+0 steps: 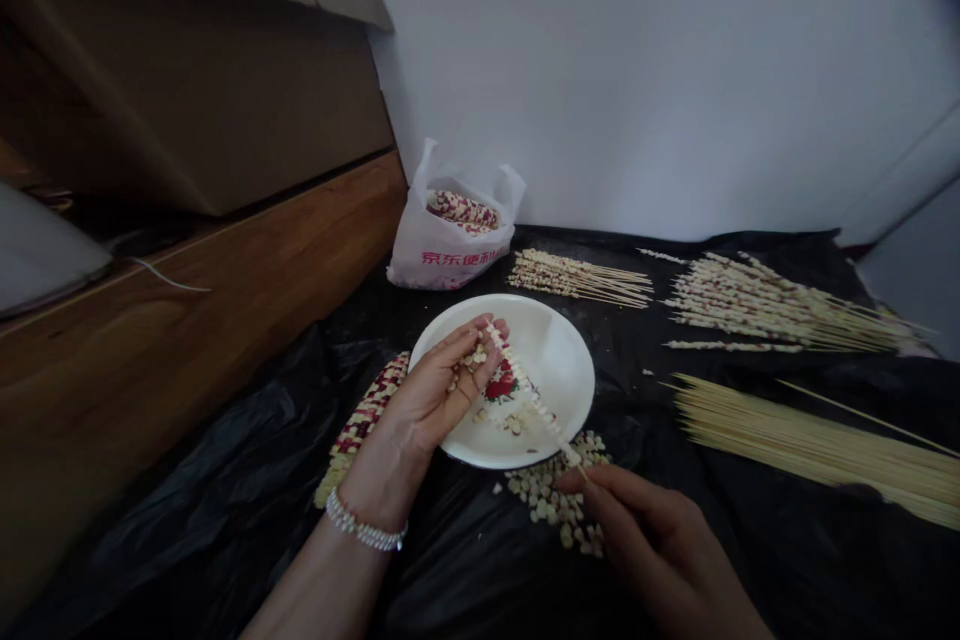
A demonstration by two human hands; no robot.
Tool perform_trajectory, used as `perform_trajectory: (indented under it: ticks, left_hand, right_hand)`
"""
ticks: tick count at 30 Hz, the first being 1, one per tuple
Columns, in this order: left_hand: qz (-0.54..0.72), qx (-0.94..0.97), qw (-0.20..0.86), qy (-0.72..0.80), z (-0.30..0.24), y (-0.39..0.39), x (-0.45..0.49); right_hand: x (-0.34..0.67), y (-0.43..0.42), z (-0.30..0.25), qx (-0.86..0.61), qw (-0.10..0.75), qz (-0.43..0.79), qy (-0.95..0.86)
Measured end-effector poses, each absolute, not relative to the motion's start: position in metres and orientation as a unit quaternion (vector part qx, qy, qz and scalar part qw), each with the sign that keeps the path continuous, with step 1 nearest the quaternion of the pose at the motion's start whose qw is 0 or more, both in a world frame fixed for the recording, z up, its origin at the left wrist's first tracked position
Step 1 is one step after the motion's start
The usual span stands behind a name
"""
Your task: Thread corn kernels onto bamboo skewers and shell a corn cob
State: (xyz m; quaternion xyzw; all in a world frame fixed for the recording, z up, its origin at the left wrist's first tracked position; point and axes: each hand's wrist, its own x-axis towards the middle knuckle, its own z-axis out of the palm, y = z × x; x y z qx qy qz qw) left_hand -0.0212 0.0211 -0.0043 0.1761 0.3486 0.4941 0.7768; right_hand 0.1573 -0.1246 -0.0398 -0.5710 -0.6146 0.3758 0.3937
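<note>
My left hand is cupped over the rim of a white bowl, holding several loose corn kernels and pinching the tip of a thin bamboo skewer. The skewer is threaded with pale kernels along its length and slants down to the right. My right hand pinches the skewer's lower end near the front edge of the bowl. A small pile of loose kernels lies on the black sheet just below the bowl. A corn cob with red and pale kernels lies beside my left wrist.
A white plastic bag with more red-flecked cobs stands by the wall. Finished kernel skewers lie in two bundles at the back. A heap of bare bamboo skewers lies at right. A wooden ledge runs along the left.
</note>
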Motion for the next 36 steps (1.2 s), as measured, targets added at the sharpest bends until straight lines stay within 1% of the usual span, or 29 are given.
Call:
perform_trajectory:
  ticks: [7, 14, 25, 29, 36]
  left_hand:
    - [0.520, 0.134, 0.752, 0.382, -0.0052, 0.0228, -0.0219]
    - [0.538, 0.105, 0.751, 0.368, -0.0048, 0.0248, -0.0222]
    - [0.532, 0.141, 0.737, 0.392, -0.0058, 0.0238, -0.0216]
    - [0.521, 0.165, 0.735, 0.402, -0.0034, 0.0204, -0.0201]
    - [0.519, 0.169, 0.743, 0.387, -0.0063, 0.0201, -0.0206]
  right_hand:
    - [0.1564, -0.1234, -0.0391, -0.568, 0.375, 0.369, -0.632]
    - [0.1577, -0.1243, -0.0399, -0.572, 0.375, 0.365, -0.632]
    - [0.1526, -0.1233, -0.0438, -0.562, 0.396, 0.361, -0.630]
    - [0.1526, -0.1220, -0.0425, -0.558, 0.370, 0.377, -0.640]
    - [0.1505, -0.1197, -0.0353, -0.574, 0.390, 0.370, -0.618]
